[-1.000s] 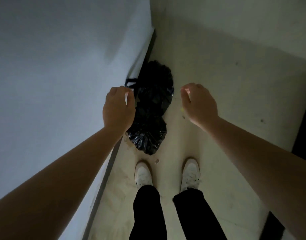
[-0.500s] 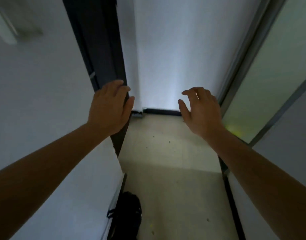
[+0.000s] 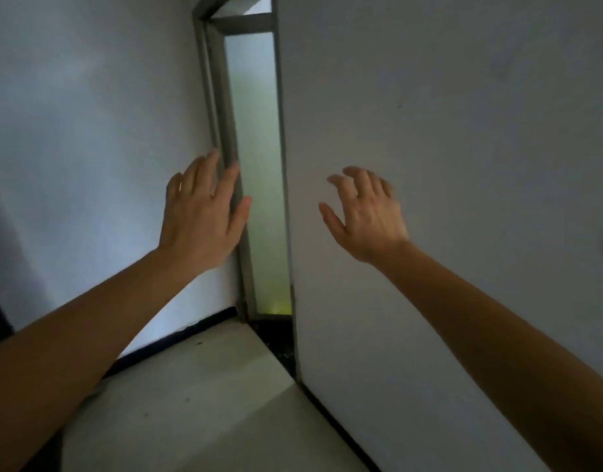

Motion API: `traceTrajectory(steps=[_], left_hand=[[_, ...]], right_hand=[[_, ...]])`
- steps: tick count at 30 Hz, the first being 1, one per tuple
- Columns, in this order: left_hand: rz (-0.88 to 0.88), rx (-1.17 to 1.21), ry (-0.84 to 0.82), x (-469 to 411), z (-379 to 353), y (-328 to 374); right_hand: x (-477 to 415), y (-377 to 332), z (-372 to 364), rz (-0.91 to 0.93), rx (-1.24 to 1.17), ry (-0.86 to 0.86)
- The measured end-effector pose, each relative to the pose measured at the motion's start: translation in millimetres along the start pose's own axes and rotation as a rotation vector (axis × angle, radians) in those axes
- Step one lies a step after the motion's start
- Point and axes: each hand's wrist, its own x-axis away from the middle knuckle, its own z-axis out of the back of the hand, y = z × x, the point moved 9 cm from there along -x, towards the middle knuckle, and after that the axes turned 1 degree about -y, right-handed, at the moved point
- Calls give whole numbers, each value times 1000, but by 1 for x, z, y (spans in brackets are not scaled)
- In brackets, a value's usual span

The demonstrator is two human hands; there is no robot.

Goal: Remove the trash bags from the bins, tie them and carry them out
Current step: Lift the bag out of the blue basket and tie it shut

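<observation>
No trash bag is in view at this moment. My left hand (image 3: pixel 204 216) is raised in front of me with its fingers spread, holding nothing, in front of the grey frame of a frosted glass panel. My right hand (image 3: pixel 364 212) is also raised, fingers apart and slightly curled, empty, in front of a plain white wall. Both bare forearms reach in from the bottom corners.
A narrow frosted glass panel (image 3: pixel 259 172) in a grey metal frame (image 3: pixel 221 148) stands in the corner between two white walls (image 3: pixel 463 165). A dark skirting strip (image 3: pixel 191 330) runs along the wall base. Pale floor (image 3: pixel 197 403) lies below.
The view has swung up and away from the black trash bags on the floor; they have left the frame. Both hands have stayed raised and opened their fingers wider.
</observation>
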Motion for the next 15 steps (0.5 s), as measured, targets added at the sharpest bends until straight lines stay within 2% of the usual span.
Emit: traceTrajectory(steps=[4,8,10,15], left_hand=[[-140,256,-26,9,-25,143],[-275,567,-99,14,-16,325],[-372,687,-86,18,15,418],[-613,926,-8,45,127,637]], right_hand=[[122,101,61,-178,276,-196],[255,195,173,-395,554,-379],[316,235,252,-514,682,-392],[465,308,463,-828,938,-297]])
